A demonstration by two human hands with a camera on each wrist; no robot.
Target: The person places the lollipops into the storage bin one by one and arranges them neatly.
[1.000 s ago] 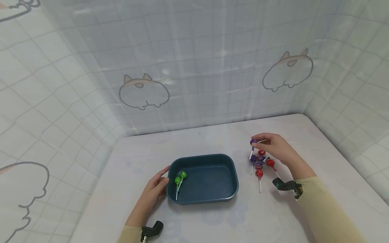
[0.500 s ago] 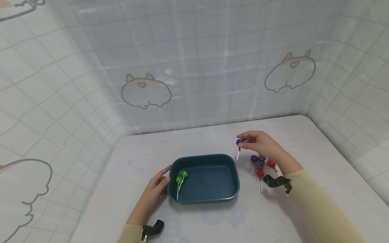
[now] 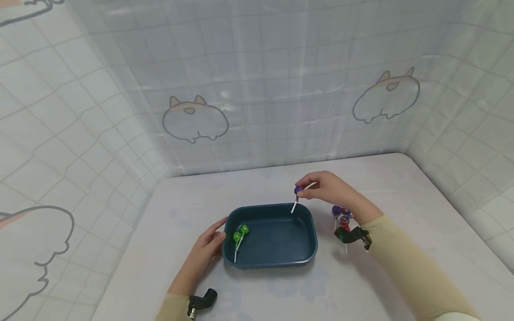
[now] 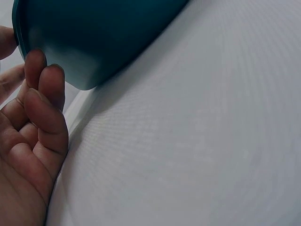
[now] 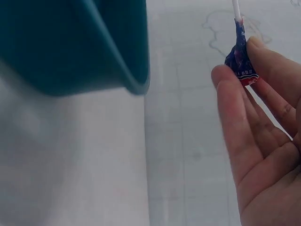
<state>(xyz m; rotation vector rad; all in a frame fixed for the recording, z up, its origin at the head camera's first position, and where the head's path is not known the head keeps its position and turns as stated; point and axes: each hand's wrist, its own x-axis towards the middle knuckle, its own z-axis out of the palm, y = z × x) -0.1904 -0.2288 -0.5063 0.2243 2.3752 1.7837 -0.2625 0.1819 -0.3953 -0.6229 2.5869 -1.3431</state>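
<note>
Between thumb and fingers my right hand pinches a purple-wrapped lollipop by its round head. Its white stick points down in the head view, just over the far right rim of a dark teal tray. The right wrist view shows that lollipop in blue and red wrapping at the fingertips, apart from the tray wall. My left hand rests against the tray's left side, fingers relaxed at the rim and outer wall. Inside the tray, at its left end, lie two green lollipops.
Right of the tray is a small pile of purple and red lollipops, partly hidden by my right forearm and its wrist camera. A pale cloth covers the table. Grid-patterned curtains with animal drawings stand behind and at both sides.
My right hand has carried the purple lollipop leftward from above the pile to the tray's far right corner. The left hand and the tray have stayed in place.
</note>
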